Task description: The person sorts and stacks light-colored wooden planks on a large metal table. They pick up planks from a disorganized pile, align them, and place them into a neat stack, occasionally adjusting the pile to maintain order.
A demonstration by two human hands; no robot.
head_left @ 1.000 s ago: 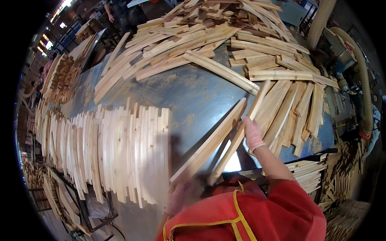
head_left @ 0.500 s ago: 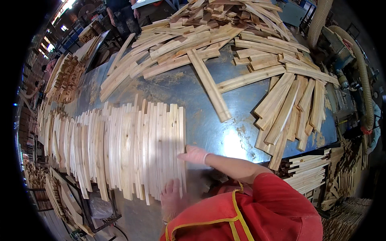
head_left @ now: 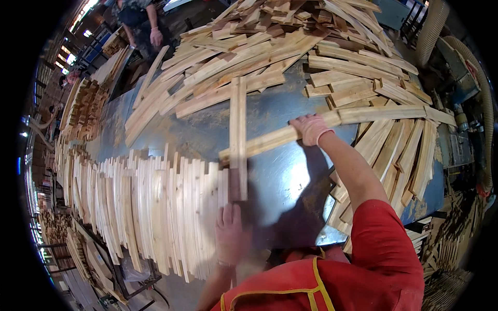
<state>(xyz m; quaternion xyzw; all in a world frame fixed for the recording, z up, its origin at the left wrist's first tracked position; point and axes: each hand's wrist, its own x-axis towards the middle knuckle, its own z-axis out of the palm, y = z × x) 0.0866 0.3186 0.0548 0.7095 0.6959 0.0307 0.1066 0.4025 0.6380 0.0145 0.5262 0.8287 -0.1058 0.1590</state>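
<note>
My right hand (head_left: pixel 313 129), in a pale pink glove, is closed over a long wooden strip (head_left: pixel 272 141) lying slantwise on the metal table. Under or against the left part of that strip, a second wooden strip (head_left: pixel 238 114) crosses it, pointing toward me. The near end of this crossing strip is at the right edge of a tight row of wooden strips (head_left: pixel 163 207). My left hand (head_left: pixel 232 236), also gloved and somewhat blurred, has its fingers stretched out by the near ends at the right side of the row.
A large heap of loose wooden strips (head_left: pixel 249 52) covers the far side of the metal table (head_left: pixel 197 129). More strips (head_left: pixel 410 155) fan out at the right. Ribbed hoses (head_left: pixel 433 31) hang at the far right. Another person (head_left: pixel 139 23) stands at the far left.
My right hand has moved from the row's right edge out to the slanting strip, which now reaches farther left. The crossing strip has turned straighter toward me. The other person has come further into view.
</note>
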